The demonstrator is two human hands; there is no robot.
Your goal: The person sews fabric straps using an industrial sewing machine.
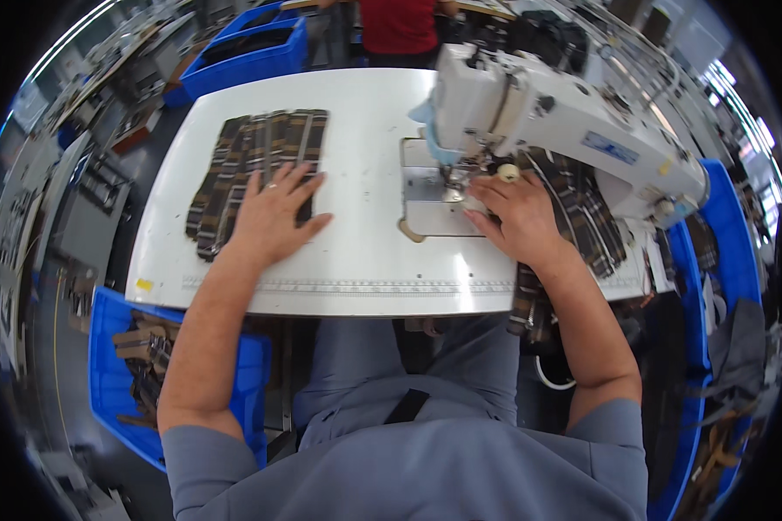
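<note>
My left hand (278, 213) lies with its fingers spread on a stack of brown-and-black plaid fabric pieces (261, 143), on the left half of the white sewing table (356, 252). At the right, my right hand (521, 213) is beside the needle area of a white sewing machine (573, 113). Its fingers are stretched toward the presser foot (452, 184), thumb apart from the index finger. I see no cloth in its grip, though its far fingers are partly hidden. More plaid fabric (586, 208) lies to the right of this hand, under the machine arm, and some hangs over the front edge.
A ruler strip (347, 286) runs along the table's front edge. Blue bins stand at the lower left (109, 382), far left (278, 65) and right (730, 217), with cloth pieces in them. A person in a red top (398, 30) sits beyond the table.
</note>
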